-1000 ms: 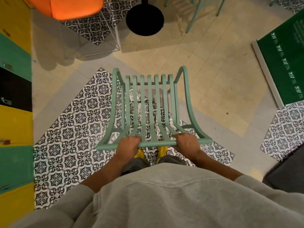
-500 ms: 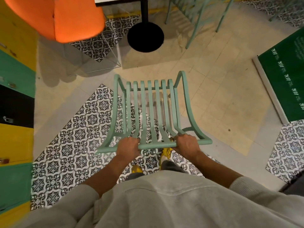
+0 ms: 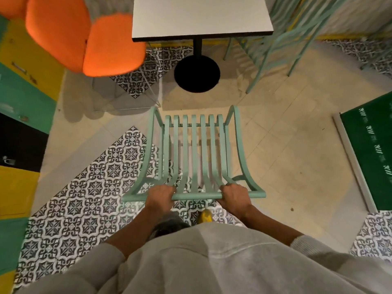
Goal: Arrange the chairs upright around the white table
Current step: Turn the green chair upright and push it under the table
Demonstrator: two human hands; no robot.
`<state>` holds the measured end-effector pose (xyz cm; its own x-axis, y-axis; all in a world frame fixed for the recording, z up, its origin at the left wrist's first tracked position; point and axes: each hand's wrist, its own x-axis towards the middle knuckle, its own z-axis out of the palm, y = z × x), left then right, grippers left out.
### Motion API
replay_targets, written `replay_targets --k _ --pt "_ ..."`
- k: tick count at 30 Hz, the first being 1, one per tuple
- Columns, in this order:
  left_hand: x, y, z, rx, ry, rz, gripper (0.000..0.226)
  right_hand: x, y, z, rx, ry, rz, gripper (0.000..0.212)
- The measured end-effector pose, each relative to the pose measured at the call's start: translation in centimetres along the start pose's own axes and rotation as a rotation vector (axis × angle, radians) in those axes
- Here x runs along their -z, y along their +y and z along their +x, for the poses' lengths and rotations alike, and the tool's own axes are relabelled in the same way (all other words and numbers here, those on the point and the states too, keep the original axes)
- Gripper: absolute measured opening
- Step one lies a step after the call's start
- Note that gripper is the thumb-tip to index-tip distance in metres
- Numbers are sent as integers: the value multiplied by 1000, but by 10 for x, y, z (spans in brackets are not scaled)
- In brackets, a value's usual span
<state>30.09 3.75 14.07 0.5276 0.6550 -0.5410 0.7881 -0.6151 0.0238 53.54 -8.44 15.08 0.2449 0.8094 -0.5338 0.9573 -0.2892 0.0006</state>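
A mint-green slatted chair (image 3: pixel 194 149) stands upright right in front of me, its seat pointing toward the white table (image 3: pixel 201 15). Both hands grip the chair's top back rail: my left hand (image 3: pixel 160 196) left of centre, my right hand (image 3: pixel 234 195) right of centre. The table stands on a black post with a round black base (image 3: pixel 197 74) just beyond the chair's front edge. An orange chair (image 3: pixel 84 37) stands upright at the table's left side. Another mint-green chair (image 3: pixel 282 39) stands at the table's right side, partly cut off by the frame.
Yellow, green and black lockers (image 3: pixel 19 102) line the left wall. A dark green panel (image 3: pixel 369 149) lies on the floor to the right. Bare beige tile lies between the chair and the panel. My yellow shoe (image 3: pixel 206 216) shows under the chair's back rail.
The mint-green chair and I have moved forward toward the table. The tabletop and the right chair have come into view, and both hands keep the same grip.
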Motion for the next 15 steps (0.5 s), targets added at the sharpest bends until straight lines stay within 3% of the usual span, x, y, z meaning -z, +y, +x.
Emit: replay_targets --k 15 --pt "85 -6 134 -92 19 28 37 83 61 126 -16 -51 35 44"
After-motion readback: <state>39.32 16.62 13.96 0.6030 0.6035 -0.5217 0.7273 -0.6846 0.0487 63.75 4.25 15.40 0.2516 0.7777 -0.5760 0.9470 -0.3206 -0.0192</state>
